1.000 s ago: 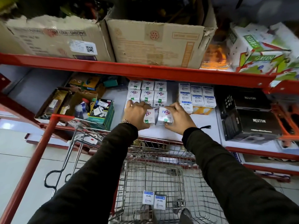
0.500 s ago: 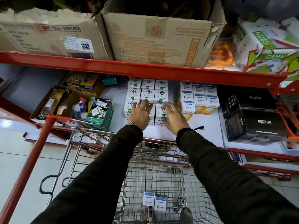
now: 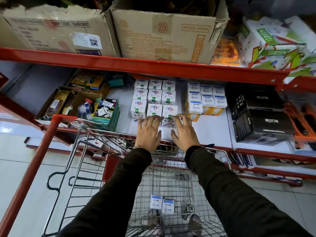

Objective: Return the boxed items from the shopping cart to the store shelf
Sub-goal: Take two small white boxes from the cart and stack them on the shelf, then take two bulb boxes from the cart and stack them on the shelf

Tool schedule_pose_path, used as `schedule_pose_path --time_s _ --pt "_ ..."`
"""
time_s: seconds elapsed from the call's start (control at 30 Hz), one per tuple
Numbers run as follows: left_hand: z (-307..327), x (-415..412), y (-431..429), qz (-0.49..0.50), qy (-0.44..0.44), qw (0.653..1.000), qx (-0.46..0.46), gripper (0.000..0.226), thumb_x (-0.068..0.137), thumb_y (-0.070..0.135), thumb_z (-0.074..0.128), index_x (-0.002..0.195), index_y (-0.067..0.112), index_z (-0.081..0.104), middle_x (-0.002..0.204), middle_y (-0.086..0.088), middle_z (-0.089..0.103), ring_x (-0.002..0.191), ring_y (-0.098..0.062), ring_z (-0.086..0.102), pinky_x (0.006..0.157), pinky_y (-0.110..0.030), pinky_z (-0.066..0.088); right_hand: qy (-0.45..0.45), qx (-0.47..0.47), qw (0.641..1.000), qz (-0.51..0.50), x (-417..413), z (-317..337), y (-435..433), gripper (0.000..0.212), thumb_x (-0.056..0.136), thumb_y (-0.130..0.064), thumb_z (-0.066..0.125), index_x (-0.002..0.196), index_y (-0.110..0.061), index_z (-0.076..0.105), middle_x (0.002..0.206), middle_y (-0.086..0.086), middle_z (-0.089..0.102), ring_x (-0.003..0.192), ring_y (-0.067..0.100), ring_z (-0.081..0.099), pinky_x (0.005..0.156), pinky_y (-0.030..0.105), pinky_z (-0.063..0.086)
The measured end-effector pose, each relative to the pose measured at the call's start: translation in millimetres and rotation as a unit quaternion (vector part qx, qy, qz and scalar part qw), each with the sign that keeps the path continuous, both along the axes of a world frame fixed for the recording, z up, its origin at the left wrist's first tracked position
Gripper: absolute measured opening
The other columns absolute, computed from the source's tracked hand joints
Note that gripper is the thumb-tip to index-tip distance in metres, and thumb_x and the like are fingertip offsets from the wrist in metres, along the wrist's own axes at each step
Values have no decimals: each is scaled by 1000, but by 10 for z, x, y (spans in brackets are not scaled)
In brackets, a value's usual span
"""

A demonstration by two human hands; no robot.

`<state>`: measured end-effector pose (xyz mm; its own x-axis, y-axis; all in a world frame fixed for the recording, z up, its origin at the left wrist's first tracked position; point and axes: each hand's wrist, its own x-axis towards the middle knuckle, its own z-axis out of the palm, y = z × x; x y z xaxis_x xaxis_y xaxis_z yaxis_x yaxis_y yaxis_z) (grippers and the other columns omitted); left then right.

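Two small white boxes [image 3: 162,110] stand side by side at the front of a block of several like boxes [image 3: 154,93] on the white shelf [image 3: 210,132]. My left hand [image 3: 149,132] and my right hand [image 3: 184,132] lie flat with fingers spread, their fingertips against the front faces of these two boxes, holding nothing. Below, the wire shopping cart [image 3: 89,161] holds two white-and-blue boxes [image 3: 162,203] on its floor. A stack of similar white-and-blue boxes [image 3: 206,98] stands on the shelf to the right.
A red shelf beam [image 3: 153,65] runs overhead, with big cardboard cartons [image 3: 164,33] above it. Open cartons of mixed goods [image 3: 82,103] sit at the shelf's left, black boxes [image 3: 259,117] at the right. A red upright post [image 3: 39,154] slants beside the cart.
Both hands have set the two white boxes down at the front of the block and let go. The fingers have opened and now only touch the box fronts.
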<state>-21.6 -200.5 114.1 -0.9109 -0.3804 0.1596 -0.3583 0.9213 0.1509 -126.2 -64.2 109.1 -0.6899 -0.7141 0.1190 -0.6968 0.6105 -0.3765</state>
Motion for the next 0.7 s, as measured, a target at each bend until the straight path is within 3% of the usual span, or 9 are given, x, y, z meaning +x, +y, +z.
schedule_pose_path --time_s 0.17,0.27,0.37,0.53,0.7 --pt "-322 390 329 -12 7 999 31 50 83 25 58 133 25 51 126 -4 59 114 -27 57 95 -47 44 -1 5 1000 6 375 -311 317 49 86 -18 61 134 -19 50 131 5 45 120 26 45 103 37 45" --pt "-560 609 464 -19 -31 998 56 48 83 26 54 131 26 52 129 -1 57 115 -25 55 97 -47 43 -2 38 999 5 621 -517 524 49 86 -21 62 133 -20 51 130 5 45 119 24 44 101 37 45" --pt "-874 837 583 -43 -112 990 80 48 86 29 48 134 25 49 134 -3 51 120 -26 52 98 -44 41 -41 94 995 15 884 -760 731 51 89 -27 63 137 -19 49 135 7 43 124 26 43 104 40 46" --pt "-1453 1206 768 -81 -278 949 121 67 82 36 64 143 27 37 148 -3 39 132 -29 42 104 -44 40 -169 234 957 43 1261 -1225 979 69 88 -38 67 147 -24 34 150 7 29 136 31 36 111 43 39" --pt "-2036 1438 937 -92 -381 903 174 83 75 35 75 147 23 34 149 -2 35 134 -27 41 104 -41 47 -238 330 910 84 1506 -1720 1059 70 82 -29 74 141 -14 40 145 8 34 131 29 40 100 41 47"
